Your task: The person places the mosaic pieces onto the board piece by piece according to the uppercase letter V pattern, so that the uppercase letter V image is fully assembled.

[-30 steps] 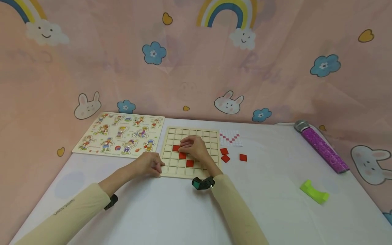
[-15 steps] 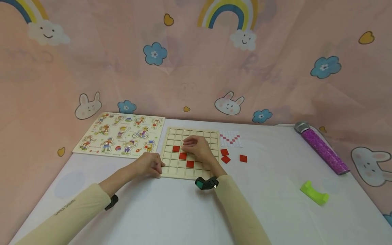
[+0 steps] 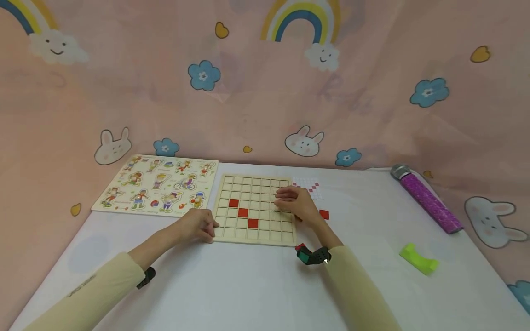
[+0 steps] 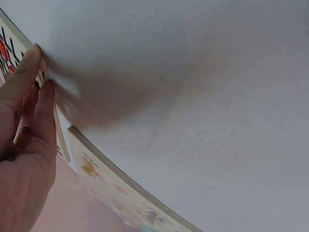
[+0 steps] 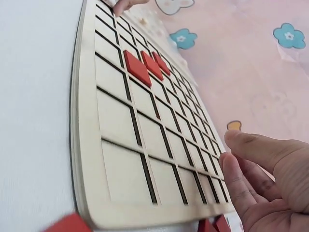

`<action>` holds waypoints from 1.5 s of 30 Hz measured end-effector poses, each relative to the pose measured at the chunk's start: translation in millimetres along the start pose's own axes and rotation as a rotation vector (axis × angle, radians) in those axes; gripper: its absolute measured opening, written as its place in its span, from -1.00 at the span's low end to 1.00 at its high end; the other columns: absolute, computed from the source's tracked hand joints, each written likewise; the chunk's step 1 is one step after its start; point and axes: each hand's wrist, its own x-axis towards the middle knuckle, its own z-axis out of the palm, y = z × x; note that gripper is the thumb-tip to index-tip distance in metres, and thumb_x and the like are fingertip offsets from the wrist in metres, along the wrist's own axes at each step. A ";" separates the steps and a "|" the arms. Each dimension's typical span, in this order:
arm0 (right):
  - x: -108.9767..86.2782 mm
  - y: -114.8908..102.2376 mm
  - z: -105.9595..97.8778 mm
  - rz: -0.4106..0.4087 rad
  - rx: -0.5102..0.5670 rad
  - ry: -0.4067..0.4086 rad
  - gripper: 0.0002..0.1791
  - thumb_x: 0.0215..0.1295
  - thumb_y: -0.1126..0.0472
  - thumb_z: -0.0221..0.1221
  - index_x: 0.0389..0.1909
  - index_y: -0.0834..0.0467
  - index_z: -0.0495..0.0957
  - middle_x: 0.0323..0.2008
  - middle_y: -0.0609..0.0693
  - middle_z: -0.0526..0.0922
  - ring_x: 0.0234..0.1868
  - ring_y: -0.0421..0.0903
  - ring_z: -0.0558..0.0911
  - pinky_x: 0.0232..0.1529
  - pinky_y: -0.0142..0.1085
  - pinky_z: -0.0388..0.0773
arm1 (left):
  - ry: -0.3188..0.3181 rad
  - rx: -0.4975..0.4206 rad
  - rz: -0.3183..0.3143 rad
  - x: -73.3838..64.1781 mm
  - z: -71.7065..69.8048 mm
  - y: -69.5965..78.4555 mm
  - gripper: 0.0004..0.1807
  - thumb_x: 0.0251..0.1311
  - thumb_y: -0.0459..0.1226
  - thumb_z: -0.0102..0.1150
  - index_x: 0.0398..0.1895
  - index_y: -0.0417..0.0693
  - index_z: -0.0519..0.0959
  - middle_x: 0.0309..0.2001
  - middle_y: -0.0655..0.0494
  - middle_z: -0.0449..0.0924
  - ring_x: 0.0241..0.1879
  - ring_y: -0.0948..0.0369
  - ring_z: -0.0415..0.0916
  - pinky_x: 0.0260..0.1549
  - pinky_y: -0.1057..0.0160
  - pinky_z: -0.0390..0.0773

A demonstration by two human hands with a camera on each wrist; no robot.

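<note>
In the head view, my left hand [image 3: 196, 224] pinches the near left edge of a square wooden grid board [image 3: 244, 188]; the left wrist view shows thumb and finger at that edge. Three red square tiles [image 3: 243, 213] sit in its cells in a diagonal line. Above the board's right edge is my right hand [image 3: 299, 203], fingers loosely bent, with nothing seen between thumb and fingertips [image 5: 231, 137]. Loose red tiles lie off the board: one [image 3: 324, 214] beyond the hand, one [image 3: 300, 247] by the wristband, and others [image 5: 207, 225] low in the right wrist view.
A pattern card [image 3: 312, 185], partly behind the right hand, lies beside the board's far right. To the left lies a picture puzzle board [image 3: 151, 184]. A purple glitter microphone [image 3: 428, 202] and a lime-green curved piece [image 3: 418, 259] rest on the right of the white table.
My right hand has moved right, from over the red tiles to the board's right edge, and now covers part of the card and some loose tiles. The left hand stays on the board.
</note>
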 end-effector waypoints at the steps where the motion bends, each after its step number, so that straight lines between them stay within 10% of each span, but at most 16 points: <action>1: -2.3 2.6 -6.8 -0.005 -0.001 0.005 -0.58 0.20 0.32 0.29 0.07 0.35 0.50 -0.03 0.23 0.61 -0.06 0.01 0.65 -0.04 -0.36 0.58 | -0.001 -0.001 -0.003 0.4 -0.1 -0.3 -0.83 -0.14 -0.49 0.44 -0.64 -0.11 0.63 -0.34 0.10 0.57 -0.12 0.05 0.59 -0.23 0.36 0.50; 20: -47.7 49.8 -102.0 0.005 -0.273 0.037 -0.50 0.19 0.31 0.29 0.16 0.30 0.43 0.03 0.21 0.59 0.02 0.11 0.57 0.05 -0.13 0.54 | 0.009 -0.025 0.005 -1.1 3.6 3.1 -0.81 -0.15 -0.50 0.43 -0.63 -0.09 0.61 -0.33 0.13 0.56 -0.12 0.06 0.59 -0.14 0.32 0.53; 33: -50.0 54.7 -105.6 0.010 -0.307 0.054 -0.58 0.16 0.34 0.31 0.05 0.33 0.50 -0.06 0.21 0.63 -0.08 0.06 0.60 -0.09 -0.44 0.55 | 0.013 -0.058 0.071 -5.7 -0.9 0.1 -0.84 -0.12 -0.46 0.43 -0.61 -0.12 0.61 -0.36 0.11 0.54 -0.09 0.01 0.60 -0.03 0.16 0.54; 45: -49.0 51.2 -115.2 0.033 -0.353 0.084 -0.59 0.17 0.33 0.31 0.03 0.38 0.52 -0.08 0.27 0.64 -0.11 0.09 0.65 -0.05 -0.26 0.59 | 0.000 -0.056 0.049 -3.0 -0.4 -0.8 -0.86 -0.12 -0.45 0.44 -0.61 -0.13 0.63 -0.34 0.10 0.55 -0.08 0.01 0.60 -0.02 0.13 0.54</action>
